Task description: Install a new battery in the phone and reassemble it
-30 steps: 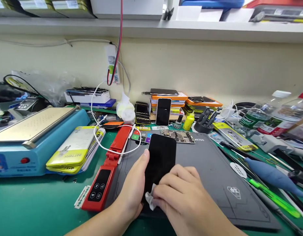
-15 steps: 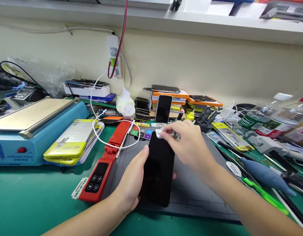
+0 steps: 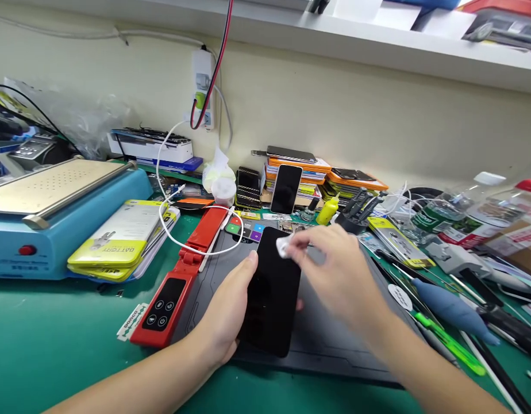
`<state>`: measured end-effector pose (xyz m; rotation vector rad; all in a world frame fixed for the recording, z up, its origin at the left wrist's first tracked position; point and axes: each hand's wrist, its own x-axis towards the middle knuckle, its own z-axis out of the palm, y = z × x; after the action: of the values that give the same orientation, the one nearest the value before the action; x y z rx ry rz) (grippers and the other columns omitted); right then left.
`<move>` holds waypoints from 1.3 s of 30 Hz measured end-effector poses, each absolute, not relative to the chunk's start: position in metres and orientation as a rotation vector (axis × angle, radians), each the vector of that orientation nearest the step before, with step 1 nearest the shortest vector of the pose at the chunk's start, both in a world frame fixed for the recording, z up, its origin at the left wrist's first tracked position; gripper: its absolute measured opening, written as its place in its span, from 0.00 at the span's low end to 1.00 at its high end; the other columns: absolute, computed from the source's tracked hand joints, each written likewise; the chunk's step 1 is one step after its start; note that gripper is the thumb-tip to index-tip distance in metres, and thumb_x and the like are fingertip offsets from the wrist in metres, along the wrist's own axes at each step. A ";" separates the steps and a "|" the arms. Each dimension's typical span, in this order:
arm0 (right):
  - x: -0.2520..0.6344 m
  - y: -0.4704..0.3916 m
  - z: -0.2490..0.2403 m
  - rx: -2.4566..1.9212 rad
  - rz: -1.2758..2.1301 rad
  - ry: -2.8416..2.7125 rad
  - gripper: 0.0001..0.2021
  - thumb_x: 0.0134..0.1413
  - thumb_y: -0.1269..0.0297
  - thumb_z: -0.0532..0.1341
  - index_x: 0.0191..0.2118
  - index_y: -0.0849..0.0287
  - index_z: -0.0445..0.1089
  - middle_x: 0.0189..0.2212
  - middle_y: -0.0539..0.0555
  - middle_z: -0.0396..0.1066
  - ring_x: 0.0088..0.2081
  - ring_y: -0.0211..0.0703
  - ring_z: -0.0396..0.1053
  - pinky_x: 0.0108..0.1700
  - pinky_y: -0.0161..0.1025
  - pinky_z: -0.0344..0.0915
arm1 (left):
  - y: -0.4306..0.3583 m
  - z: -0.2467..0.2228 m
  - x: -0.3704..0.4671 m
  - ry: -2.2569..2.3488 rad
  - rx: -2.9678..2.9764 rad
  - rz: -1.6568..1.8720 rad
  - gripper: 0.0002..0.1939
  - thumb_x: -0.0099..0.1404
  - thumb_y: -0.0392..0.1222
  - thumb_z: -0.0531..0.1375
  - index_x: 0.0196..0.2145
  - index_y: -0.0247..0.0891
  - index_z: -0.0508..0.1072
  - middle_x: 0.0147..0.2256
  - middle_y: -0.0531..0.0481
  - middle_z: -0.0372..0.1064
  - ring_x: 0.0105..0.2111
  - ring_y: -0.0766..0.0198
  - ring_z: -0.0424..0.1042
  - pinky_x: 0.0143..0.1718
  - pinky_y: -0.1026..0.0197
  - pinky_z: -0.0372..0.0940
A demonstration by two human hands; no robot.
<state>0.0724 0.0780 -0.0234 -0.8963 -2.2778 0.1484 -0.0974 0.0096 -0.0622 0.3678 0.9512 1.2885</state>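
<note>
My left hand (image 3: 229, 302) is closed round a black smartphone (image 3: 269, 305), thumb along its left edge and a fingertip showing past its right edge. The phone's dark glass faces me, tilted, over a grey work mat (image 3: 334, 351). Between the thumb and fingers of my right hand (image 3: 330, 264) is a small white wipe (image 3: 284, 246), pinched and lying against the upper right part of the screen. Left of the phone lies a red folding lamp (image 3: 162, 313) with a black button panel, crossed by a white cable (image 3: 200, 253).
A blue heating plate machine (image 3: 67, 230) and yellow battery packs (image 3: 114, 241) stand left. Behind the mat are an upright phone (image 3: 286, 188), a yellow bottle (image 3: 327, 210) and a black tool holder (image 3: 356, 218). A blue air blower (image 3: 450, 302) and a green tool (image 3: 450, 342) lie right.
My right hand and the wipe have shifted from the phone's top edge down and slightly right across the screen. My left hand still holds the phone. The camera view has shifted slightly.
</note>
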 end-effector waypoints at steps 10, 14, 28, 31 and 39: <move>0.040 0.113 -0.017 -1.089 0.078 -2.263 0.10 0.75 0.56 0.70 0.45 0.58 0.80 0.45 0.53 0.80 0.50 0.49 0.78 0.60 0.55 0.74 | 0.009 -0.060 -0.097 0.908 0.362 1.250 0.30 0.86 0.61 0.52 0.64 0.37 0.82 0.48 0.36 0.88 0.39 0.44 0.90 0.45 0.46 0.83; 0.066 0.093 -0.031 -1.131 0.092 -2.208 0.09 0.78 0.59 0.66 0.43 0.58 0.78 0.42 0.52 0.80 0.45 0.47 0.78 0.52 0.48 0.76 | 0.011 -0.056 -0.098 0.921 0.344 1.273 0.27 0.84 0.59 0.56 0.62 0.37 0.83 0.48 0.36 0.88 0.38 0.44 0.90 0.39 0.50 0.83; 0.079 0.093 -0.020 -1.071 0.140 -2.269 0.10 0.78 0.57 0.67 0.44 0.57 0.79 0.44 0.53 0.81 0.49 0.48 0.78 0.58 0.52 0.74 | 0.008 -0.057 -0.099 0.910 0.350 1.262 0.26 0.85 0.57 0.56 0.63 0.36 0.81 0.48 0.34 0.88 0.38 0.43 0.90 0.34 0.52 0.82; 0.078 0.084 -0.026 -1.037 0.162 -2.314 0.11 0.77 0.55 0.68 0.42 0.57 0.79 0.41 0.52 0.80 0.46 0.46 0.78 0.54 0.50 0.76 | 0.009 -0.057 -0.098 0.913 0.351 1.318 0.24 0.85 0.55 0.57 0.61 0.36 0.82 0.53 0.36 0.87 0.44 0.49 0.90 0.40 0.57 0.82; 0.080 0.108 -0.022 -1.141 0.204 -2.135 0.13 0.77 0.54 0.67 0.44 0.59 0.78 0.39 0.52 0.79 0.39 0.43 0.77 0.44 0.43 0.77 | 0.009 -0.055 -0.099 0.881 0.366 1.260 0.27 0.85 0.58 0.55 0.62 0.35 0.82 0.48 0.34 0.88 0.39 0.44 0.90 0.35 0.53 0.82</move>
<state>0.0799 0.1085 -0.0221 -1.1409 -2.1351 0.2036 -0.0993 0.0091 -0.0548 0.3664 0.8815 1.2603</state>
